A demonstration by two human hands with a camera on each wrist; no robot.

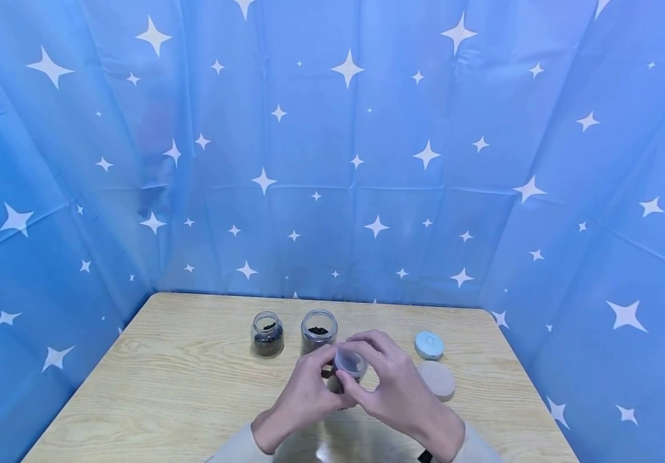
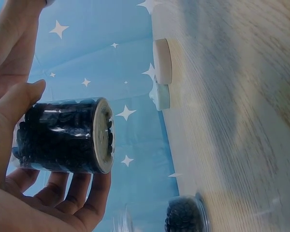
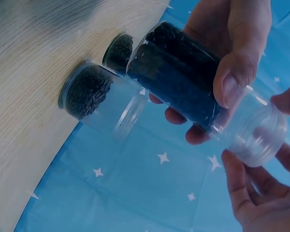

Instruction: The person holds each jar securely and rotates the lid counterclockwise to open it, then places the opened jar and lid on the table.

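My left hand (image 1: 307,389) grips a clear jar (image 2: 63,137) packed with dark beans or seeds, its fingers wrapped around the side. The jar is raised off the table. At its top, the fingertips and thumb of my right hand (image 1: 395,389) pinch a clear ribbed lid (image 3: 262,137). Whether the lid is screwed tight cannot be told. Behind the hands stands an open glass jar (image 1: 319,321) partly filled with dark grains. To its left is a shorter open jar (image 1: 267,337), also with dark contents.
On the wooden table (image 1: 182,373), a light blue lid (image 1: 428,345) and a beige lid (image 1: 437,381) lie right of my right hand. A blue curtain with white stars (image 1: 321,148) hangs behind the table's back edge and along the sides.
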